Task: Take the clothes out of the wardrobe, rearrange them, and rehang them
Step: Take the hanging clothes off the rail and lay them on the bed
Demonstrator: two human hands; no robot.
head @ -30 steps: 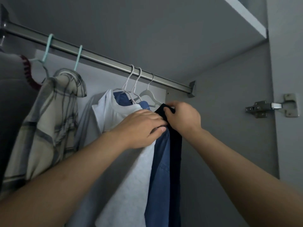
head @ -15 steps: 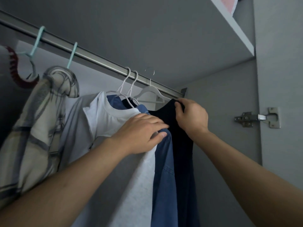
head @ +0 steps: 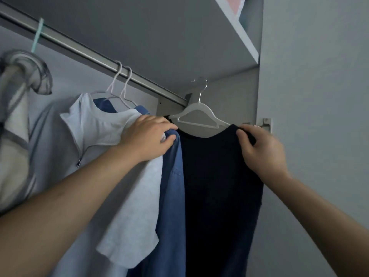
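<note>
A dark navy garment [head: 217,186] hangs on a white hanger [head: 199,114] whose hook is off the metal rail [head: 95,54], out to the right of the rail's end. My right hand [head: 261,148] pinches the garment's right shoulder. My left hand [head: 149,136] rests on the shoulders of a white T-shirt [head: 111,136] and a blue shirt [head: 171,196], fingers curled over the fabric. Both of those hang from white hangers on the rail.
Further left on the rail hang a grey zip top [head: 54,148] and a plaid garment [head: 18,124] on a teal hanger [head: 38,35]. A shelf [head: 239,33] runs above, the grey wardrobe side panel [head: 315,116] and a hinge [head: 265,122] stand at right.
My right hand has carried the navy garment and its hanger off the rail and out to the right. My left hand has stayed on the white and blue shirts.
</note>
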